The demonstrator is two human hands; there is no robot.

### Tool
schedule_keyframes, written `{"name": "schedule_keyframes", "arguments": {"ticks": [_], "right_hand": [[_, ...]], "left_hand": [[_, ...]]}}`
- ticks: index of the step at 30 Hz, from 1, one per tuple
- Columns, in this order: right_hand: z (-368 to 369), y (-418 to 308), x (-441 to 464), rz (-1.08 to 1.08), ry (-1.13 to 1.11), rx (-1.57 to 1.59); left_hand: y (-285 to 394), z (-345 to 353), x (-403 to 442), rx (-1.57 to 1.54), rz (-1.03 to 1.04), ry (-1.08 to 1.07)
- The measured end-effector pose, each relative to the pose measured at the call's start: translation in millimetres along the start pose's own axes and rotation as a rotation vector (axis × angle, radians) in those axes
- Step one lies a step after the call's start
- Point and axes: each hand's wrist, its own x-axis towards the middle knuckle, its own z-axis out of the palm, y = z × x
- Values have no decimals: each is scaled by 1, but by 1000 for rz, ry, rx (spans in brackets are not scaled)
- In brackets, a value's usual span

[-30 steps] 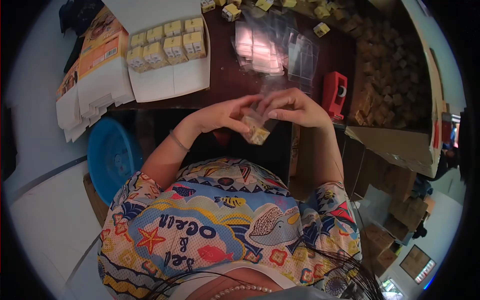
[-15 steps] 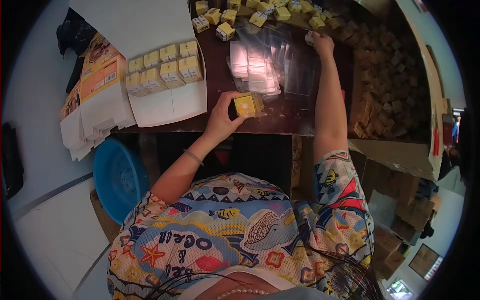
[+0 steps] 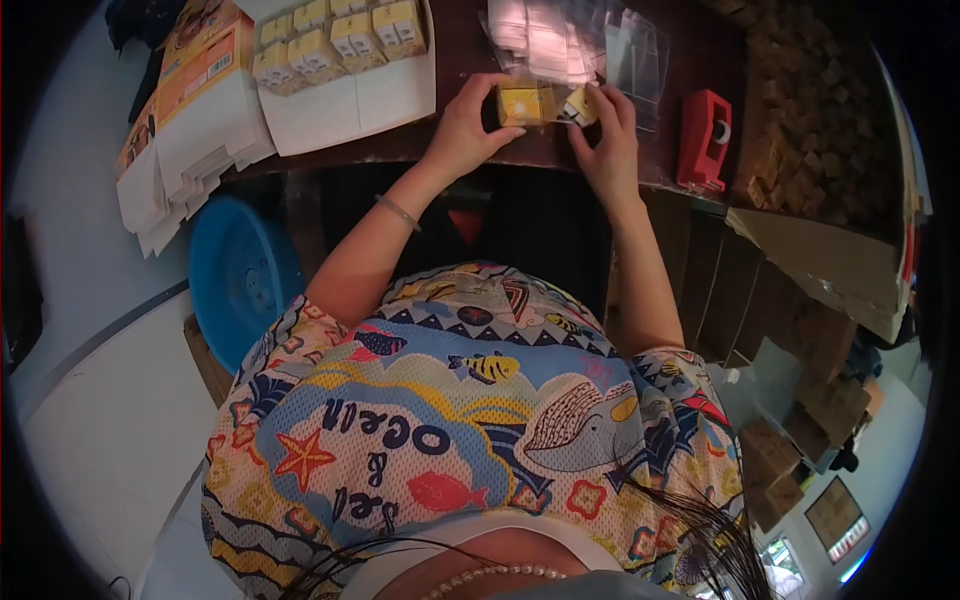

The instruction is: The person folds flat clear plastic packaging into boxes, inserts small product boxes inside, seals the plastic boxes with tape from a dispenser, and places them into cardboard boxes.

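Note:
Near the table's front edge, my left hand (image 3: pixel 474 125) grips a yellow box (image 3: pixel 523 104) between thumb and fingers. Clear film extends from the right side of this box. Just right of it, my right hand (image 3: pixel 608 135) pinches a small yellow and white box (image 3: pixel 578 105) beside the film's end. Behind both hands lies a pile of clear plastic sleeves (image 3: pixel 545 42). Whether the second box is inside the film cannot be made out.
An open white carton (image 3: pixel 350 105) with several yellow boxes stands at the left, beside stacked flat cartons (image 3: pixel 200 125). A red tape dispenser (image 3: pixel 705 140) is at the right, next to a large box of small brown blocks (image 3: pixel 810 120). A blue basin (image 3: pixel 240 280) is lower left.
My right hand has come back from the far right with a small box and is now beside the yellow box in my left hand. The view has shifted too.

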Motion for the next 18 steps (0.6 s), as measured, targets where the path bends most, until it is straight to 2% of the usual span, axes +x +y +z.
{"name": "schedule_keyframes", "arguments": {"ticks": [2, 3, 4, 6, 8, 9, 12, 13, 14, 18], "right_hand": [[-6, -2, 14, -13, -50, 6], [-9, 1, 21, 114, -148, 150], [-12, 0, 28, 157, -141, 223], [-28, -12, 48, 296, -166, 780], [-47, -49, 69, 286, -164, 966], [-46, -49, 76, 276, -251, 1047], [-37, -64, 70, 60, -482, 594], [-28, -62, 61, -163, -371, 267], [-23, -60, 53, -292, -247, -13], [-15, -57, 44, -175, -277, 144]], "left_hand": [[-5, -1, -2, 4, -6, -5], [-9, 0, -3, -4, -7, -11], [-12, 0, -1, -14, -1, -13], [-15, -2, -2, 5, 2, -39], [-16, -3, -2, 8, 2, -59], [-15, -4, -1, 5, 16, -59], [-9, -4, -3, -21, -39, -75], [-6, -4, -1, -32, -61, -75], [-6, -4, 2, 2, -39, -68], [-6, -3, -4, 32, -30, -64]]}}
